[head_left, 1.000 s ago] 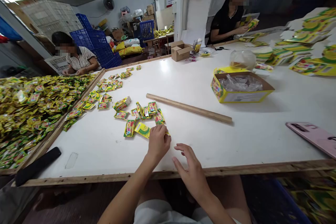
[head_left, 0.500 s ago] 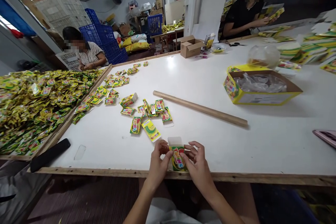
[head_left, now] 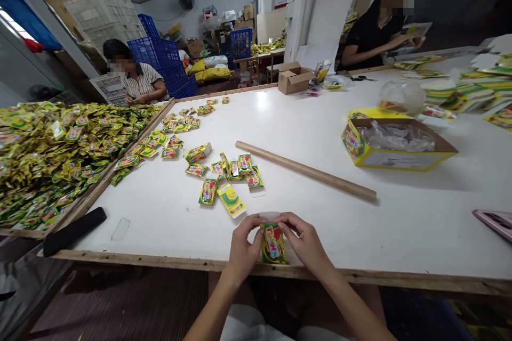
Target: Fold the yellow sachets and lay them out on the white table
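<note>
A small green and yellow printed box (head_left: 273, 245) with a white end flap lies at the table's front edge. My left hand (head_left: 247, 242) grips its left side, thumb on the front and fingers at the flap. From the other side my right hand (head_left: 300, 237) holds the upper right corner, its fingertips also at the flap, which is partly hidden. Just beyond the hands lie a yellow box (head_left: 231, 200) and an upright-printed green box (head_left: 208, 192). More such boxes (head_left: 245, 163) cluster behind them.
A wooden strip (head_left: 306, 170) lies across the white table (head_left: 320, 234). To its right stands a display carton (head_left: 400, 158) with clear plastic inside. A heap of packets (head_left: 76, 154) fills the left side behind a wooden rim. Two people sit at the far sides.
My fingers have moved in over the top of the box, and its white flap, upright before, now looks folded lower under them. The view has shifted slightly.
</note>
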Demonstrator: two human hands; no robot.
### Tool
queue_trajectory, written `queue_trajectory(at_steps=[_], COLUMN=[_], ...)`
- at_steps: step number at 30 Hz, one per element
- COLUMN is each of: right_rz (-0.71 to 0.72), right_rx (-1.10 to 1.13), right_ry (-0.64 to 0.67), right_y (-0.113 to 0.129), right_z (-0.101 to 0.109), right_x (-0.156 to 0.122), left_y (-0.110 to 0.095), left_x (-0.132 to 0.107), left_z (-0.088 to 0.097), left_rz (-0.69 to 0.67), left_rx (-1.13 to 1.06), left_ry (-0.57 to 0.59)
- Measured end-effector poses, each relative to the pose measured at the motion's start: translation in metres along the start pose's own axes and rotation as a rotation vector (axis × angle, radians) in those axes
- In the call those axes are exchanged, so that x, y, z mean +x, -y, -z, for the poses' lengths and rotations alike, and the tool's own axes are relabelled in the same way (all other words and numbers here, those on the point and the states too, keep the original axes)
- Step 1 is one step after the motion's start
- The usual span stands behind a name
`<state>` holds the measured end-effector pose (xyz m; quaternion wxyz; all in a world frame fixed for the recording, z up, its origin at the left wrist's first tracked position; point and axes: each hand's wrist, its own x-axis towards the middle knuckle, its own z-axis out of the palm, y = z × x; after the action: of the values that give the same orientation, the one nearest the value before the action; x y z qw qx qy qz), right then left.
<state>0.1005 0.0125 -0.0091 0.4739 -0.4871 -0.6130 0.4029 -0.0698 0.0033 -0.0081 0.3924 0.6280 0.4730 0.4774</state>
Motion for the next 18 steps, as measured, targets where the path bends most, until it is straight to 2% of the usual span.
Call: queue_trajectory(at_steps=[3,9,18], right_rz=[0.019,0.092,-0.017], right_rx=[0.068,-0.019,-0.068], right_ry=[-0.046,-0.045,-0.115], right_y=[0.000,0.003,0.011], right_z=[-0.003,-0.008,-0.011], right_x=[-0.003,-0.014,-0.005], left_y=[0.000,-0.011,-0.012], left_x=[-0.001,-0.001,0.006], left_z=[-0.003,0.001,-0.007], left_rz=[0.019,-0.026,0.128], left_rx=[-0.097,-0.028,-0.035], left_ry=[-0.020,0.005,-0.090])
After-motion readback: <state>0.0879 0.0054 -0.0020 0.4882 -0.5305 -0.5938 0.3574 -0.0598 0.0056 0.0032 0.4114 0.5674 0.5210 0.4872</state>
